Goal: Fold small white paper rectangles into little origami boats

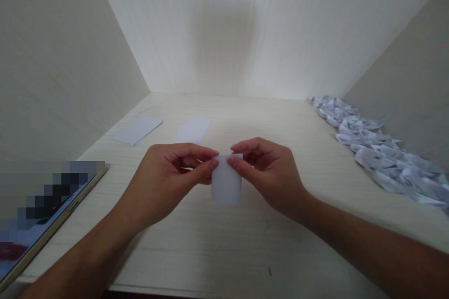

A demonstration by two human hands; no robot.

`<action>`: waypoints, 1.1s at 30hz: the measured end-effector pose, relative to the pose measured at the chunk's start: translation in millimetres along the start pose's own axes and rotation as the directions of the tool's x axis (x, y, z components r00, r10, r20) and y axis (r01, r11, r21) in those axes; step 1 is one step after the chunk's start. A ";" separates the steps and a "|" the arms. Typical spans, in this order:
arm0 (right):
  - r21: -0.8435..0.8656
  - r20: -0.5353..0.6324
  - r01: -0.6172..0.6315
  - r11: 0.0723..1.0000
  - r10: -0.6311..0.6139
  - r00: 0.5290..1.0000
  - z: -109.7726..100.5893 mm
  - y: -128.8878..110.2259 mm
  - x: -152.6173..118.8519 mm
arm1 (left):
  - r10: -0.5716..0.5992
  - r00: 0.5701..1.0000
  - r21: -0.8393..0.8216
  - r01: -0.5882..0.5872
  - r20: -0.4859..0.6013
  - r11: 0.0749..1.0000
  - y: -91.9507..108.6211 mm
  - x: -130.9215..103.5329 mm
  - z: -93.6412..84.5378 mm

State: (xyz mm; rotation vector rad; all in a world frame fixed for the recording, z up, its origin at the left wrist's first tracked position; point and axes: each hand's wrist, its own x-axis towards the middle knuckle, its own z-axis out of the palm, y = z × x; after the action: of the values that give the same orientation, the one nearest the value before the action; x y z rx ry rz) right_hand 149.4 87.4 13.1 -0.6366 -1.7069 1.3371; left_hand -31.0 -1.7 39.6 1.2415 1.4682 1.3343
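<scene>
Two forearms: both are cut off by the view, the left one (101, 233) at the lower left, the right one (354, 238) at the lower right.
Small white paper: it is between the hands, above the middle of the pale table (231, 261); the fingers cover parts of its upper edge. This paper (226, 184) looks curved towards the bottom, but whether it is folded there I cannot tell.
Device with gold edge: this thing (66, 217) is at the left, beside the left forearm, and it is cut off by the left side; square blocks hide much of its screen.
Writing: under these blocks, I cannot tell if the screen carries any.
Left hand: this hand (175, 166) is nearly closed, thumb and index finger pinching the paper at its upper left corner; the other fingers are bent behind, partly hidden.
Right hand: this hand (268, 173) also is pinching, with the thumb on the front face near the upper right corner; the index finger is bent behind the top edge.
Flat papers: one stack (138, 131) lies at the far left; another paper (193, 129) lies beyond the left hand, which hides its near end.
Folded papers: a heap (382, 152) lies along the right wall (410, 84); the pieces overlap, so their count is hard to make out.
</scene>
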 end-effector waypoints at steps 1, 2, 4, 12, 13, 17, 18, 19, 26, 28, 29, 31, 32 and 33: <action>0.002 0.000 -0.001 1.000 0.001 1.000 0.0 0.0 0.1 | 0.001 1.000 0.004 -0.001 -0.004 1.000 0.1 -0.5 0.2; 0.006 0.000 -0.005 1.000 0.005 1.000 0.1 -0.1 0.1 | 0.001 1.000 0.009 -0.001 -0.006 1.000 0.2 -1.0 0.3; 0.010 -0.001 -0.018 1.000 0.018 1.000 0.3 -0.6 0.0 | 0.001 1.000 0.018 -0.001 -0.009 1.000 -0.1 -1.5 0.5; -0.003 0.037 -0.035 0.999 0.035 0.999 0.4 -2.6 -0.2 | -0.011 1.000 0.057 0.010 0.010 0.998 0.3 -1.1 -0.5; -0.014 0.044 -0.028 1.000 0.028 0.999 0.2 -2.8 -0.1 | -0.018 1.000 0.054 0.017 0.016 0.998 0.6 -1.0 -0.6; -0.077 0.057 0.004 0.997 0.001 0.998 -1.0 -3.8 -0.1 | -0.038 0.999 0.027 0.038 0.029 0.999 1.0 0.5 -0.3; -0.088 0.064 0.011 0.996 -0.005 0.998 -1.3 -4.1 0.0 | -0.043 0.999 0.027 0.043 0.029 0.999 0.7 0.9 -0.2; -0.095 0.071 0.017 0.995 -0.011 0.997 -1.5 -4.2 0.1 | -0.048 0.998 0.028 0.047 0.031 0.999 0.4 1.3 -0.2; -0.051 0.144 -0.071 0.996 0.077 0.986 -3.9 0.0 4.9 | -0.041 0.994 0.037 0.038 0.097 0.999 -2.6 4.2 -2.2; -0.023 0.246 -0.154 0.988 0.155 0.957 -5.5 1.9 6.4 | -0.028 0.992 0.082 0.017 0.126 0.996 -4.1 5.2 -2.8; -0.029 0.301 -0.196 0.980 0.196 0.933 -6.3 2.6 6.9 | -0.016 0.990 0.110 0.001 0.137 0.994 -5.0 5.5 -2.9; -0.084 0.382 -0.238 0.968 0.252 0.889 -7.6 3.0 7.4 | 0.014 0.988 0.154 -0.038 0.154 0.987 -7.1 6.1 -2.9; -0.120 0.401 -0.234 0.965 0.263 0.877 -8.1 2.8 7.4 | 0.029 0.987 0.164 -0.055 0.158 0.985 -8.2 6.4 -2.7; -0.151 0.411 -0.222 0.963 0.265 0.872 -8.4 2.4 7.5 | 0.041 0.986 0.170 -0.069 0.160 0.983 -9.2 6.8 -2.5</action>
State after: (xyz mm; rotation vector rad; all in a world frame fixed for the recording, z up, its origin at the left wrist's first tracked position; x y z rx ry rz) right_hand 152.5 98.5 13.7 -0.6657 -2.1110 1.6729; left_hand -36.3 4.6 31.4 1.4747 1.4733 1.1340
